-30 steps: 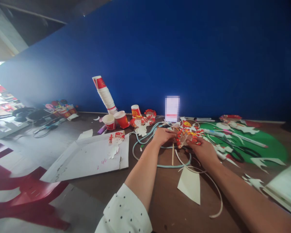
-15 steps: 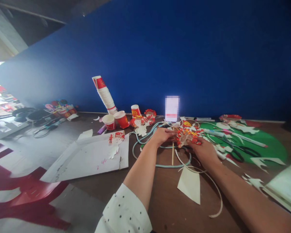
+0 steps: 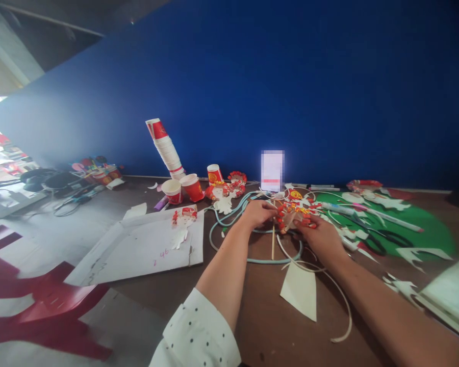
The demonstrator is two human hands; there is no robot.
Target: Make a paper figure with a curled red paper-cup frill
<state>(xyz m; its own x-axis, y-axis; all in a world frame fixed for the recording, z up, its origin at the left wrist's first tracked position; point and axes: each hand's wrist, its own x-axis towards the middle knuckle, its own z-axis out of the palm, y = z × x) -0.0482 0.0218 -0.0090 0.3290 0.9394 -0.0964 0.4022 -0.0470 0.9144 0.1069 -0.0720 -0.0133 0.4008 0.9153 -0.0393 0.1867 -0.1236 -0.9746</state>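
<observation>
A cut paper cup (image 3: 289, 220) with curled red and yellow strips around a pale middle is held just above the table. My right hand (image 3: 319, 237) pinches it at its lower right edge. My left hand (image 3: 259, 213) has its fingers pinched together at the cup's left edge; the fingertips are small and partly hidden. Below, a thin wooden stick (image 3: 273, 244) points toward me. Around it lies a loop of pale blue cable (image 3: 265, 261). A curved white paper strip (image 3: 346, 306) and a cream paper piece (image 3: 299, 291) lie nearer to me.
Two red paper cups (image 3: 192, 187) stand before a tall leaning cup stack (image 3: 167, 153). A white board (image 3: 137, 250) bears another cut cup. Black-handled scissors (image 3: 396, 238), markers and scraps lie on a green mat (image 3: 438, 232). A lit phone-like screen (image 3: 272, 171) stands by the blue wall.
The cut cup has tilted slightly between my hands, and my fingers have shifted a little on it. The other things stay where they were.
</observation>
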